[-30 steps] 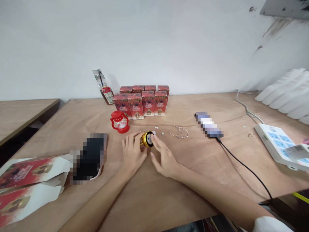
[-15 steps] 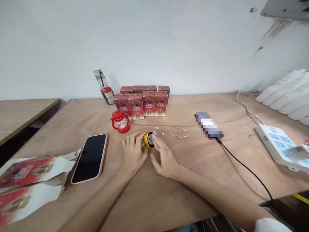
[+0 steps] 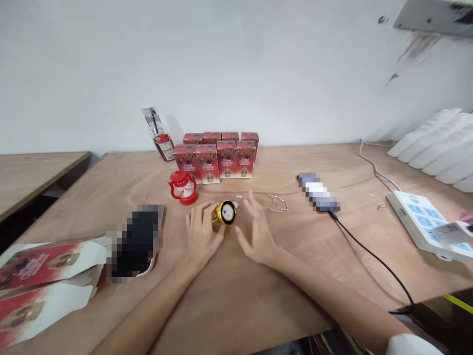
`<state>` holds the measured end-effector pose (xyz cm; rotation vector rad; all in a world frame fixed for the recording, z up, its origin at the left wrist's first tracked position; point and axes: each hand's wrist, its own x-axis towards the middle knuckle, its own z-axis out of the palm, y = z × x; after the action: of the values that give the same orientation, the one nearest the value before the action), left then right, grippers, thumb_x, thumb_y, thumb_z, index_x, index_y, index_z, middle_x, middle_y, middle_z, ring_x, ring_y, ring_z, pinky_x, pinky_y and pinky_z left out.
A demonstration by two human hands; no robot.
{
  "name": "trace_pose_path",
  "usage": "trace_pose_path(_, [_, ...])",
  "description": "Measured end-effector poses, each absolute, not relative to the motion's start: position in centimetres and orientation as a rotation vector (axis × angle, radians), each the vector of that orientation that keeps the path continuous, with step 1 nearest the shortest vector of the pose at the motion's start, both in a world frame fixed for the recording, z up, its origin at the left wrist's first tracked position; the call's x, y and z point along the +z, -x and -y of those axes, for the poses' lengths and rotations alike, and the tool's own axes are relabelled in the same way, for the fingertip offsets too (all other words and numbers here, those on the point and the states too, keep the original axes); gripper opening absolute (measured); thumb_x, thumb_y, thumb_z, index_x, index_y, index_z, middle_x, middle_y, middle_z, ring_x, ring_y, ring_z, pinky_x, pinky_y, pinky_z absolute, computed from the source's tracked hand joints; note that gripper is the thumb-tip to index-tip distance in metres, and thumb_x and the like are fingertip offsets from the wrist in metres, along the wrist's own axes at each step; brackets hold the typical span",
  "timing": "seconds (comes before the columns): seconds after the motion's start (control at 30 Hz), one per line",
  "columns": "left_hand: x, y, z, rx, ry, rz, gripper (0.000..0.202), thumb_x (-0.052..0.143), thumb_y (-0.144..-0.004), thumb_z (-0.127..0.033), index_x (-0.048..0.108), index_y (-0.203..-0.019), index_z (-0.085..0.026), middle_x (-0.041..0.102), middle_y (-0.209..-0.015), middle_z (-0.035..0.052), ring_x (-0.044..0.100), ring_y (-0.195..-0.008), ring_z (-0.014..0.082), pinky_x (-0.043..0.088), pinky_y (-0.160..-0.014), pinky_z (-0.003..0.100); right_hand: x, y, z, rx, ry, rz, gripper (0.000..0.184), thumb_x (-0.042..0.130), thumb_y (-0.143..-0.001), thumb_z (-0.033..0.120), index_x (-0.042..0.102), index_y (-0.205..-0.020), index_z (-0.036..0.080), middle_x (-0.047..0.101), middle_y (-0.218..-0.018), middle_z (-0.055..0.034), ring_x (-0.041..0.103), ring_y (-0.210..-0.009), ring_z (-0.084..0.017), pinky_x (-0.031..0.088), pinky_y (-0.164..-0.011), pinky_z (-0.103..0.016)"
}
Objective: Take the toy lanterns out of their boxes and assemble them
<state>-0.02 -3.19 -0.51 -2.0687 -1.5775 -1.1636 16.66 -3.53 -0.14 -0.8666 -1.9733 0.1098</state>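
**A Little Gold Lantern in the Left Hand**

In the middle of the picture, a small gold lantern [image 3: 225, 213] lies on its side on the wooden table [image 3: 236, 301]. Its round white end faces us. The left hand [image 3: 201, 232] holds it from the left, with the fingertips curled around its gold side.

The right hand [image 3: 256, 229] is just to the right of the lantern but does not touch it. It is open and its fingers are spread out (nothing is in it). Its fingertips point up the picture toward a thin bent wire [image 3: 276, 203] lying near them.

A red lantern [image 3: 183, 187] stands up and to the left of the gold one. Behind it, red boxes [image 3: 218, 155] stand in rows by the wall. At the lower left lies a flat, open red and white box [image 3: 40, 276]. At the right edge sits a white power strip [image 3: 424, 222].
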Motion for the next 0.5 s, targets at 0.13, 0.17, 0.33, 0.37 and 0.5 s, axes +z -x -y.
trace_pose_path(0.13, [-0.9,0.5,2.6,-1.32,1.992,1.66,0.038,0.061,-0.071,-0.024,0.05,-0.107,-0.016,0.059,-0.104,0.0114,0.055,-0.098,0.0269,0.04,-0.079,0.037,0.1,-19.2,1.0,-0.105,1.223,1.845,0.055,0.047,-0.085,0.021,0.027,-0.136,0.012,0.031,-0.141,-0.0204,0.03,-0.132,-0.031,0.035,-0.102,-0.053])
trace_pose_path(0.17, [-0.9,0.6,2.5,-1.36,1.977,1.682,0.038,0.062,-0.071,-0.025,0.05,-0.106,-0.016,0.059,-0.103,0.0115,0.055,-0.098,0.0274,0.04,-0.079,0.037,0.1,-19.9,0.4,-0.11,1.346,1.866,0.056,0.049,-0.084,0.022,0.029,-0.134,0.009,0.034,-0.139,-0.0219,0.032,-0.13,-0.033,0.035,-0.101,-0.053])
trace_pose_path(0.33, [-0.9,0.6,2.3,-1.6,1.926,1.754,0.043,0.066,-0.07,-0.033,0.049,-0.106,-0.018,0.057,-0.102,0.01,0.055,-0.097,0.0276,0.043,-0.082,0.041,0.1,-23.5,-1.6,0.13,1.773,2.027,0.078,0.065,-0.07,0.025,0.029,-0.136,0.005,0.045,-0.13,-0.0239,0.039,-0.123,-0.039,0.035,-0.098,-0.055])
trace_pose_path(0.37, [-0.9,0.5,2.3,-1.645,1.917,1.774,0.044,0.068,-0.069,-0.035,0.049,-0.106,-0.019,0.057,-0.101,0.0092,0.055,-0.096,0.0273,0.043,-0.082,0.041,0.1,-24.2,-1.8,0.243,1.79,2.046,0.08,0.066,-0.07,0.025,0.027,-0.137,0.007,0.049,-0.127,-0.0222,0.043,-0.12,-0.038,0.038,-0.096,-0.054])
trace_pose_path(0.5, [-0.8,0.5,2.4,-1.793,1.893,1.88,0.05,0.072,-0.064,-0.043,0.05,-0.103,-0.019,0.057,-0.097,0.0083,0.055,-0.094,0.0277,0.042,-0.085,0.043,0.2,-26.6,-2.3,0.582,1.678,2.019,0.078,0.065,-0.071,0.023,0.026,-0.137,0.014,0.057,-0.118,-0.0138,0.052,-0.111,-0.03,0.045,-0.09,-0.045])
